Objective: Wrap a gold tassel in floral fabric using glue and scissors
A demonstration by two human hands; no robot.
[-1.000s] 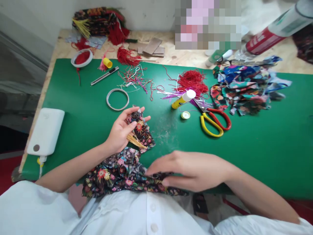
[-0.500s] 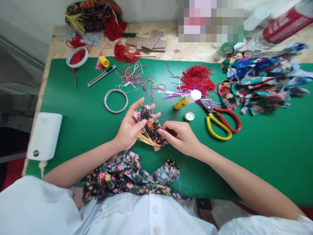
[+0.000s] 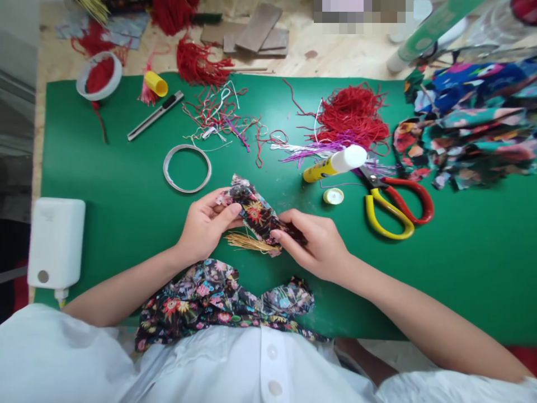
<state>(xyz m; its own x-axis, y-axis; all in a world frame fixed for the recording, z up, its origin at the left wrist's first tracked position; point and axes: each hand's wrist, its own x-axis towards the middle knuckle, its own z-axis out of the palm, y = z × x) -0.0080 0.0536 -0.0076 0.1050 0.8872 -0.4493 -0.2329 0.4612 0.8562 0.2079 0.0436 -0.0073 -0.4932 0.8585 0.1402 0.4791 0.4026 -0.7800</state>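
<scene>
Both hands hold a small folded piece of black floral fabric above the green mat. My left hand pinches its upper left end between thumb and fingers. At the lower right end, my right hand grips it, thumb on top and the fingers partly hidden beneath. A straw-yellow tassel sticks out from the fabric's lower edge toward the left hand. Close to my body lies a larger crumpled cloth in the same floral pattern.
A glue stick stands right of the hands, beside its cap and red-and-yellow scissors. Beyond are a tape ring, a box cutter, red threads and fabric scraps. A white power bank sits left.
My left hand's fingers have closed from a spread pose onto the fabric's end. The fabric is stretched a little longer between the hands. The view has shifted slightly.
</scene>
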